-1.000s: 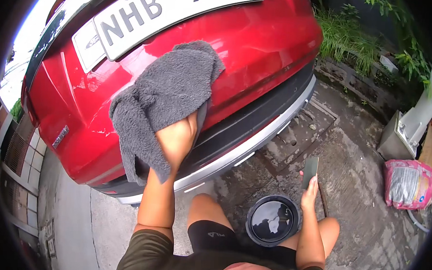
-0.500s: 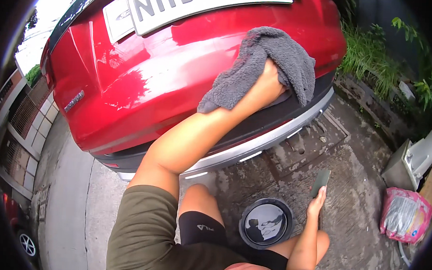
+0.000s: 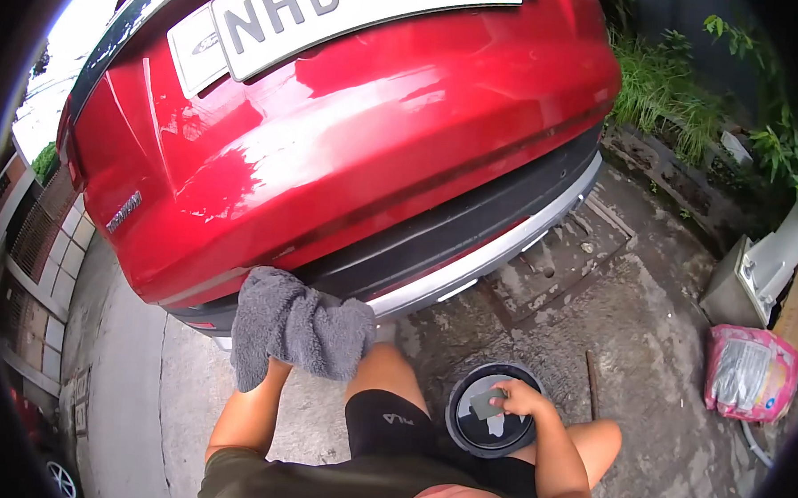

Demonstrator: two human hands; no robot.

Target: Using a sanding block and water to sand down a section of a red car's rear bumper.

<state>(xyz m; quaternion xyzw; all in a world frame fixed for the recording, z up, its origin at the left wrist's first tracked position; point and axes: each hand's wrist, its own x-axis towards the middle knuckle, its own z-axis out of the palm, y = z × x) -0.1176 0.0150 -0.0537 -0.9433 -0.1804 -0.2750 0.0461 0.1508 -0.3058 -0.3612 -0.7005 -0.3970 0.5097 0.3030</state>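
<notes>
My left hand (image 3: 274, 368) is mostly hidden under a grey fluffy cloth (image 3: 302, 325), which it holds at the lower edge of a red car's rear (image 3: 376, 159), by the dark bumper trim (image 3: 417, 232); its fingers are out of sight. My right hand (image 3: 517, 399) grips a flat grey-green rectangular piece (image 3: 486, 406) over a round black basin (image 3: 455, 416) of dark, reflective liquid between my legs. Whether that piece touches the liquid, I cannot tell.
A pink bag (image 3: 750, 371) and a pale metal object (image 3: 736, 281) sit at the right. A thin rod (image 3: 593, 382) lies on stained concrete (image 3: 645, 331). Grass (image 3: 655, 91) grows along a low ledge; another red car (image 3: 31, 420) shows far left.
The cloth in my left hand swept rightward over the red panel, then came down and left to the bumper's lower edge. My right hand lowered the flat piece over the basin.
</notes>
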